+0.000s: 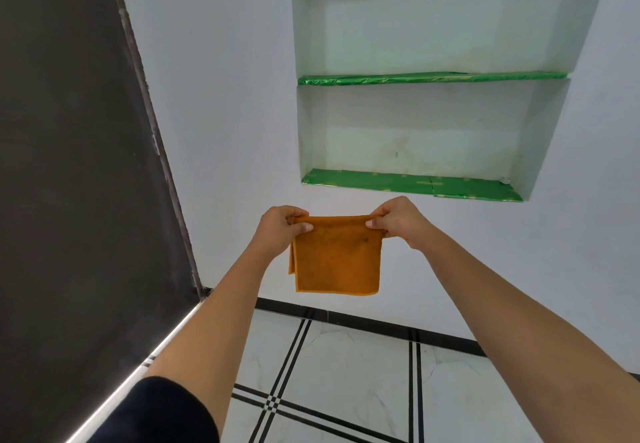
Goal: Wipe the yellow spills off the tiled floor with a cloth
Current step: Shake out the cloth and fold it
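An orange cloth (337, 259), folded into a square, hangs in the air in front of the white wall. My left hand (277, 231) pinches its top left corner and my right hand (398, 223) pinches its top right corner, both arms stretched forward. The cloth has a few dark specks. Below lies the white tiled floor (353, 373) with black double lines. No yellow spill shows on the visible tiles.
A recessed wall niche (415, 124) with two green-lined shelves (408, 183) sits straight ahead above the cloth. A large dark panel (76, 165) with a metal edge leans along the left. A black skirting band (363, 321) runs where wall meets floor.
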